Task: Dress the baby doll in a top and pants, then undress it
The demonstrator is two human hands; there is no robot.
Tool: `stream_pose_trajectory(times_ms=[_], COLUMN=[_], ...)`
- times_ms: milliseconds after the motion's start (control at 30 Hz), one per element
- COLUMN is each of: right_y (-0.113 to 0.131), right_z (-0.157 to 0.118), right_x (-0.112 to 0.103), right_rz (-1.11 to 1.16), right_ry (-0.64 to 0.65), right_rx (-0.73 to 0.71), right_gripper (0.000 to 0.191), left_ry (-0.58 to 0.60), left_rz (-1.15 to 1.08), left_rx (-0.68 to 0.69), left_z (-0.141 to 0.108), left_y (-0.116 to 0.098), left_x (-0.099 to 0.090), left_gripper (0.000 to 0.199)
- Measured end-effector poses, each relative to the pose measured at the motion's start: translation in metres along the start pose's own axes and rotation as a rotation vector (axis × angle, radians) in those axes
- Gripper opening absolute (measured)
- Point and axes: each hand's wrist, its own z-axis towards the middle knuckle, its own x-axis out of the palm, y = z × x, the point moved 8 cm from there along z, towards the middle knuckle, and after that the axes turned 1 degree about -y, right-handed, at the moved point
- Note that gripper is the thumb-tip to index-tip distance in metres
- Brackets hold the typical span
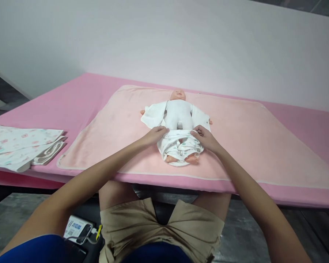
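On the peach mat (249, 138), the doll (178, 111) is laid pointing straight away, the white trousers (168, 147) around its legs pinched at opposite waist edges by left hand (157, 134) and right hand (207, 139).

Our bare arms (111, 165) stretch forward and slant inward. Our left hand (157, 134) and right hand (207, 138) face each other, slightly apart, fingers (199, 128) bent into a pinch.

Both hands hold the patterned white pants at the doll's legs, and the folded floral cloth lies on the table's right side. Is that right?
Not quite: in the head view, the folded floral cloth lies on the table's left side. Left hand and right hand do hold the patterned white pants.
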Motion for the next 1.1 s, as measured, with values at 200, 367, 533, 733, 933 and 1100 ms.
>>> stream_pose_trajectory(times_ms=[200, 367, 533, 733, 933, 1100], right_y=[-0.012, -0.021, -0.034, 0.019, 0.056, 0.009], right_z=[0.011, 0.029, 0.032, 0.03, 0.038, 0.046], right_x=[0.003, 0.0, 0.014, 0.015, 0.019, 0.017], right_rz=[0.093, 0.221, 0.362, -0.016, -0.188, -0.008], right_ry=[-0.076, -0.138, -0.078, 0.008, -0.105, -0.277], right_rx=[0.035, 0.122, 0.176, -0.05, -0.151, 0.037], right_gripper=[0.063, 0.071, 0.071, 0.056, 0.062, 0.077], left_ry=[-0.164, -0.263, -0.227, -0.111, 0.04, -0.152], left_rz=[0.265, 0.369, 0.292, 0.435, 0.411, 0.126], left_rx=[0.241, 0.29, 0.228, 0.379, 0.465, 0.308], left_z=[0.002, 0.008, 0.016, 0.01, 0.02, 0.043], left_y=[-0.014, -0.021, 0.002, -0.027, -0.055, -0.014], left_x=[-0.011, -0.016, -0.012, -0.006, 0.003, -0.015], left_gripper=[0.046, 0.044, 0.053, 0.045, 0.043, 0.045])
